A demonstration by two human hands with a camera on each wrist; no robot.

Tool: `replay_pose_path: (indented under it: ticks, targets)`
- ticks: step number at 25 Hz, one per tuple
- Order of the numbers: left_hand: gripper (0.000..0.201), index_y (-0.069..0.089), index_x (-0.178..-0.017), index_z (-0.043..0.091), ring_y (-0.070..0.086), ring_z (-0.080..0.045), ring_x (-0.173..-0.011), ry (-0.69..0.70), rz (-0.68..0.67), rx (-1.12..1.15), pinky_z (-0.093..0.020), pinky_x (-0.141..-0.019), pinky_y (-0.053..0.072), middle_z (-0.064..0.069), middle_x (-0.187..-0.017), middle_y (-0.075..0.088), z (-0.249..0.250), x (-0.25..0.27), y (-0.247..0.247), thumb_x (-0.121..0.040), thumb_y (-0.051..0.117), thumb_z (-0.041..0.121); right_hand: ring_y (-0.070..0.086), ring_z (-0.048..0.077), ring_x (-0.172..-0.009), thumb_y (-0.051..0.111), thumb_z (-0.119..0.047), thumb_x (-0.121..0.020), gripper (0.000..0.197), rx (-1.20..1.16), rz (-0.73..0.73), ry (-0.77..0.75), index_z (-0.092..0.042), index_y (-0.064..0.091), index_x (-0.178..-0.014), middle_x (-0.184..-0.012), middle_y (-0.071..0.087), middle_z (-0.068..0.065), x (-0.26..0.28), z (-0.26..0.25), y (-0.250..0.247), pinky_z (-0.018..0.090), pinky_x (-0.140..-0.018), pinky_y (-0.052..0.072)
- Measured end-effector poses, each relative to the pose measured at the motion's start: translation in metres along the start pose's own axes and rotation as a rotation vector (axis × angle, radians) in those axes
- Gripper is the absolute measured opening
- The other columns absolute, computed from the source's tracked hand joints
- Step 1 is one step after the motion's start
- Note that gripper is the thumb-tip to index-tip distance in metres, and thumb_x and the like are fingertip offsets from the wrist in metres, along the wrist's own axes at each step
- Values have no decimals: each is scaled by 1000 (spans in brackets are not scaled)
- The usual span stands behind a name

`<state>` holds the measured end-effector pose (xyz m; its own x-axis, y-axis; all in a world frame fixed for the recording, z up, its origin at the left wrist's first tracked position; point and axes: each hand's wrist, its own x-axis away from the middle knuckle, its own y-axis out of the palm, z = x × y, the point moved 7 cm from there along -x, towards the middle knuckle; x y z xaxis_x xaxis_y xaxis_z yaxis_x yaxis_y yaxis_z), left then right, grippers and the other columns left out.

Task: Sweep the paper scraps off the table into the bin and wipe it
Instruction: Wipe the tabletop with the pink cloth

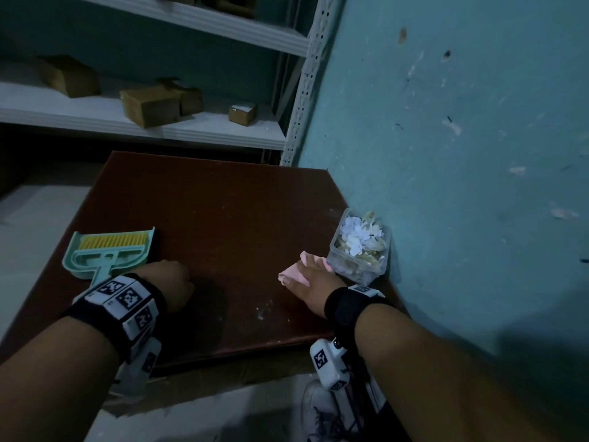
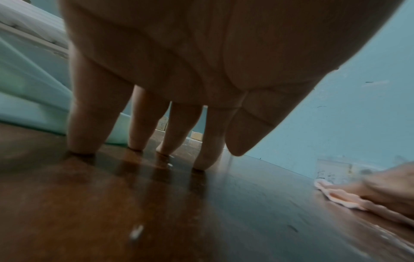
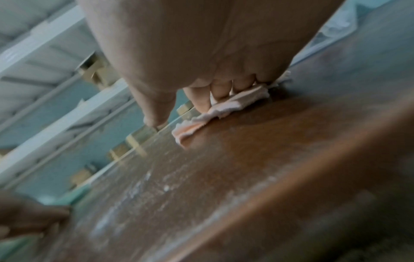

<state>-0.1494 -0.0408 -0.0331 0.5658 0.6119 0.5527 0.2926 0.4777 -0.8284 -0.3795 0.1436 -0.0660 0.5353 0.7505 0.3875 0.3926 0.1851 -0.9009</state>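
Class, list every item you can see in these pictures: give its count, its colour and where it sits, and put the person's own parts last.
table: one, dark brown, against the wall
bin: one, clear, table's right edge
paper scraps: many, white and yellowish, in the bin
cloth: one, pink, beside the bin
dustpan: one, mint green, table's left
brush: one, yellow bristles, in the dustpan
boxes: several, brown, on the shelf
left hand: fingertips on the table
right hand: pressing the cloth

Cardboard boxes on white shelving; teal wall.
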Motion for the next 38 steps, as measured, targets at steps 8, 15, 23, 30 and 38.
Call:
replay_pose_path:
  ticks: [8, 15, 23, 30, 38]
  targets:
    - [36, 64, -135, 19, 58, -17, -123, -11, 9, -39, -29, -102, 47, -3, -140, 60, 5, 6, 1, -108, 41, 28, -10, 27, -162, 31, -72, -103, 86, -58, 2, 67, -21, 10, -169, -177, -6, -2, 28, 18, 9, 41, -131, 2]
    - [34, 66, -131, 21, 60, -18, -120, -31, 45, -1, -31, -100, 48, -2, -134, 62, 0, 2, 3, -106, 46, 30, -5, 31, -162, 30, -69, -105, 84, -34, 41, 166, -17, 10, -168, -177, -2, 2, 54, 30, 1, 43, -131, 6]
    - [42, 54, -146, 25, 54, -22, -131, -34, 63, -58, -31, -103, 46, -8, -150, 47, 0, 2, 9, -106, 42, 35, -7, 36, -162, 23, -80, -97, 93, 48, 3, 130, -21, 12, -168, -176, -10, 2, 22, 6, 26, 54, -130, 6]
    - [41, 61, -136, 29, 56, -24, -127, -33, 62, -44, -40, -109, 46, -7, -142, 50, -7, -9, 14, -100, 44, 40, -7, 34, -162, 21, -85, -92, 99, 43, -13, 162, -22, 9, -168, -176, -12, -2, -36, -3, -1, 56, -129, 8]
    - [38, 61, -131, 28, 53, -29, -128, -3, 17, -65, -43, -110, 44, -7, -141, 48, -7, -12, 16, -101, 41, 40, -14, 35, -161, 27, -82, -95, 96, -30, -35, 299, -25, 3, -168, -175, -19, 3, -110, -3, -37, 60, -128, 8]
